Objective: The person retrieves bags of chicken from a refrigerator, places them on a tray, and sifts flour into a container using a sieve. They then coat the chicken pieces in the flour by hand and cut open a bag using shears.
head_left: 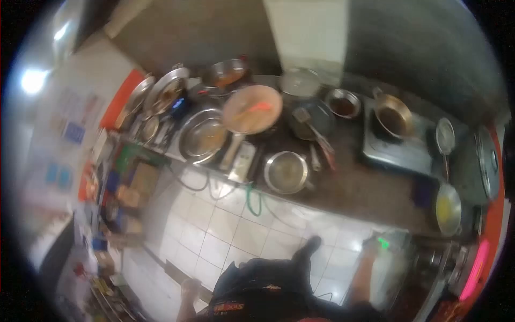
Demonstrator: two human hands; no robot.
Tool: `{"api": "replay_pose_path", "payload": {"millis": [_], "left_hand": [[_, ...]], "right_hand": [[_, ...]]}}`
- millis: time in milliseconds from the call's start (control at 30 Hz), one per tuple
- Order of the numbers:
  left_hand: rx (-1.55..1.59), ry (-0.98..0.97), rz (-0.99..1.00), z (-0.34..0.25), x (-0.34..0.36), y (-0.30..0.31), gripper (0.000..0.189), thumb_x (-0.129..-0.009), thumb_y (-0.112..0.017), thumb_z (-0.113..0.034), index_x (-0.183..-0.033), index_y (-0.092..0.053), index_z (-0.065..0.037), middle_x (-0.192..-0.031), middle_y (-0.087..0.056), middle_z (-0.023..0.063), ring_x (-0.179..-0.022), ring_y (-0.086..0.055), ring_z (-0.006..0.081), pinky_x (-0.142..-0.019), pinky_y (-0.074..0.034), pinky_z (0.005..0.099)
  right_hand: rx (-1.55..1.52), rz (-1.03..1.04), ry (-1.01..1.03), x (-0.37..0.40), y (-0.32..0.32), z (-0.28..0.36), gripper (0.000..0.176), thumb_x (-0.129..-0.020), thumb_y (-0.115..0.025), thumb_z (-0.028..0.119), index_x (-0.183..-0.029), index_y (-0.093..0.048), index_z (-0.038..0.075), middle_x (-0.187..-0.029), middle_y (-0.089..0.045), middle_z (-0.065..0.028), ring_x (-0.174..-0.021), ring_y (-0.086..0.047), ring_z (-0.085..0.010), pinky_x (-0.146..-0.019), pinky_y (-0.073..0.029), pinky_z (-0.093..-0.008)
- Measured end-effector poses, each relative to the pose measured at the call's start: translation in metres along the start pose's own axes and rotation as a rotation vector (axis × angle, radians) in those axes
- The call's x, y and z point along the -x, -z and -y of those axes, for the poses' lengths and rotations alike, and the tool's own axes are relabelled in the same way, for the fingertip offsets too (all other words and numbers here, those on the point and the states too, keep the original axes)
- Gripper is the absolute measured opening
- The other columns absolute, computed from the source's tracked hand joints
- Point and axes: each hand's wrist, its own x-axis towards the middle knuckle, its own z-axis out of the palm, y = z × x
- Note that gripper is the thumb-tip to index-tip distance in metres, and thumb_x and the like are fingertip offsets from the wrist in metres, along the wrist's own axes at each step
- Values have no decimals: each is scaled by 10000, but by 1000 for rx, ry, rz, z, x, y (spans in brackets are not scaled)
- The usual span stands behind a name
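My left hand [190, 288] hangs low over the tiled floor, away from the counter; its fingers are smeared by blur. Off to the right, below the counter's front edge, my right hand [370, 246] reaches forward. Right at its fingertips is a small bright green thing [383, 243], with a pale, see-through shape beneath it. What this hand grips is too blurred to name. Nearest on the counter above it is a metal pan [448, 208] with yellow content.
On the dark counter [354, 188] stand a pink-lined frying pan [252, 99], a steel pot [286, 172], a wide steel bowl [189, 146] and a stove [370, 147] bearing a pan [390, 121]. Shelves with boxes [144, 180] line the left. A green hose [253, 206] hangs off the front edge.
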Motion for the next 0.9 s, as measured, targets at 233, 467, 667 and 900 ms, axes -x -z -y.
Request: {"api": "replay_pose_path", "payload": {"millis": [233, 467, 667, 900], "left_hand": [[767, 582, -99, 181, 107, -75, 136, -775, -622, -146, -778, -667, -18, -843, -670, 116, -712, -634, 263, -646, -514, 341], [70, 257, -287, 308, 46, -93, 161, -774, -512, -199, -727, -654, -140, -801, -646, 92, -779, -623, 287, -654, -491, 409], [146, 252, -467, 286, -77, 28, 232, -785, -498, -216, -850, -697, -115, -864, -659, 169, -801, -628, 320, -699, -490, 427], [288, 240, -480, 351, -168, 130, 224, -782, -509, -204, -815, -683, -66, -847, -657, 175, -787, -626, 344, -679, -484, 428]], "right_hand": [[-885, 78, -335, 165, -153, 185, 191, -901, -524, 140, -1075, -529, 60, -837, -554, -53, -742, -552, -185, -677, -462, -319], [-936, 180, -35, 313, -294, 461, 290, -912, -530, 94, -1201, -515, 70, -793, -518, -33, -735, -473, -130, -765, -432, -281], [-863, 535, 275, 412, -397, 543, 447, -912, -588, 192, -1310, -457, 35, -880, -526, -57, -805, -493, -151, -727, -422, -257], [-945, 870, -81, 536, -550, 594, 387, -895, -600, 154, -1236, -517, -8, -870, -557, -73, -774, -528, -134, -655, -450, -237]]}}
